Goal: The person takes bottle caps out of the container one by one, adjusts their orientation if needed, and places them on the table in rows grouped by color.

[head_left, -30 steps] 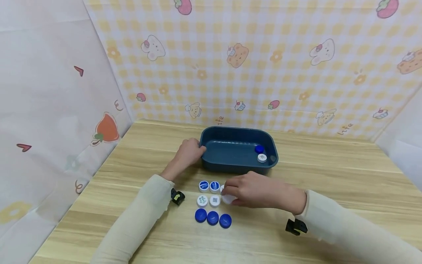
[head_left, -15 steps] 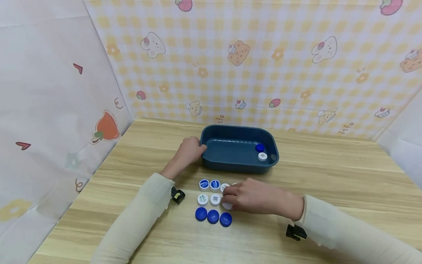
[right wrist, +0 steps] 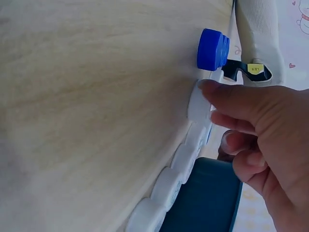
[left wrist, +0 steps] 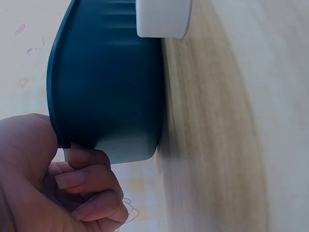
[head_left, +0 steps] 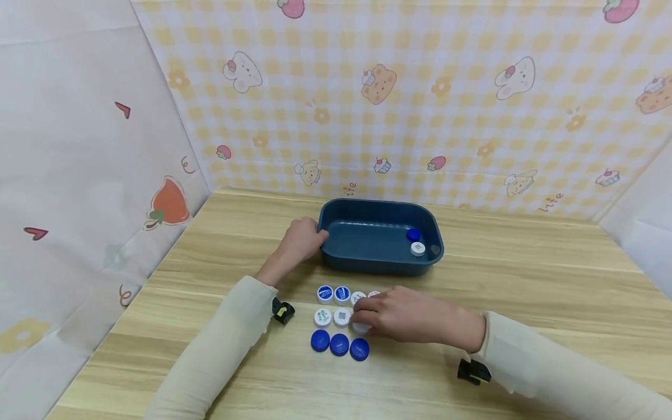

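Note:
My left hand (head_left: 298, 242) grips the left end of a dark teal tub (head_left: 378, 266), thumb over the rim and fingers curled underneath in the left wrist view. My right hand (head_left: 401, 315) pinches a white bottle cap (right wrist: 198, 104) between thumb and fingertips at the right end of the middle row. That row also has a green-printed white cap (head_left: 322, 317) and a white cap with a square code (head_left: 342, 317). Three blue caps (head_left: 339, 344) form the nearest row. Behind, a row of several white caps (head_left: 325, 294) runs partly under my right hand.
Inside the tub, at its right end, lie a blue cap (head_left: 413, 234) and a white cap (head_left: 417, 249). The wood-grain table (head_left: 236, 227) carries everything. A checked cloth backdrop (head_left: 420, 128) stands behind, with a white printed cloth (head_left: 94, 146) at the left.
My right hand has come slightly toward me with the white cap, lowering it to the end of the middle row. Another cap in the back row has come into view. My left hand has stayed put.

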Available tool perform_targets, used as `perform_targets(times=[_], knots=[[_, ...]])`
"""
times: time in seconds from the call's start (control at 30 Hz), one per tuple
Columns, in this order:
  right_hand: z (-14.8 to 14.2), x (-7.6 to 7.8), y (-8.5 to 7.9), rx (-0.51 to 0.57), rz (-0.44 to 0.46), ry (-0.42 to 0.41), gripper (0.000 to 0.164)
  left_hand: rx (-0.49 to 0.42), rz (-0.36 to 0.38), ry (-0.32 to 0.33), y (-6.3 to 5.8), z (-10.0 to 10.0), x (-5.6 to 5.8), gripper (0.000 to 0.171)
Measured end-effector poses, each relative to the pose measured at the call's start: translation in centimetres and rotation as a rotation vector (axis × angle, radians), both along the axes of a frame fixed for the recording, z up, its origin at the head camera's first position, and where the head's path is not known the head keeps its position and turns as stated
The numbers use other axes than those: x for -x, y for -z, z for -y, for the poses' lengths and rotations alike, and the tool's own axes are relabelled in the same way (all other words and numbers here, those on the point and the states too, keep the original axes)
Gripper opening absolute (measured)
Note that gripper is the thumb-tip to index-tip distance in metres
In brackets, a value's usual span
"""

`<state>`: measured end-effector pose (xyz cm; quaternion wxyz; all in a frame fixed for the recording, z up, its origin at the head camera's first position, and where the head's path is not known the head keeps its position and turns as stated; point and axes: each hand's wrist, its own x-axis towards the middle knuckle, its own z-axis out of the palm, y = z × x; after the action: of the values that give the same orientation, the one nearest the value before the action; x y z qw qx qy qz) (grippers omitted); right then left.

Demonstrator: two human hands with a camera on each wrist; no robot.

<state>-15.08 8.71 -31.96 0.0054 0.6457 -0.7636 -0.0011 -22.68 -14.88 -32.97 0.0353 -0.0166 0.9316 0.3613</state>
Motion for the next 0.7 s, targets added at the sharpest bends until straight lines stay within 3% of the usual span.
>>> perform_targets(times=[0.13,0.27,0.37,0.43,0.57,0.7], knots=[[-0.4,1.1,-1.4,0.116,-0.043,0.056,0.025,0.008,-0.004,0.003,-0.1,0.0,0.1,0.033],[-1.3,4.4,-3.3,0.196,-0.151,0.351,0.017,0.012,-0.001,-0.006,0.0,0.2,0.2,0.032],[-2.2,7.6,-4.0,0.087,-0.14,0.592,0.015,0.01,0.01,-0.013,0.1,0.3,0.3,0.032],[-2.8,9.3,-3.9,-0.025,-0.089,0.689,0.02,0.008,0.017,-0.011,0.1,0.3,0.2,0.032],[-3.5,11.4,-3.0,-0.209,-0.029,0.774,0.03,0.008,0.02,-0.008,0.1,0.3,0.1,0.032],[-3.7,11.9,-2.5,-0.252,-0.026,0.799,0.02,0.008,0.007,-0.002,-0.2,0.0,0.1,0.033]])
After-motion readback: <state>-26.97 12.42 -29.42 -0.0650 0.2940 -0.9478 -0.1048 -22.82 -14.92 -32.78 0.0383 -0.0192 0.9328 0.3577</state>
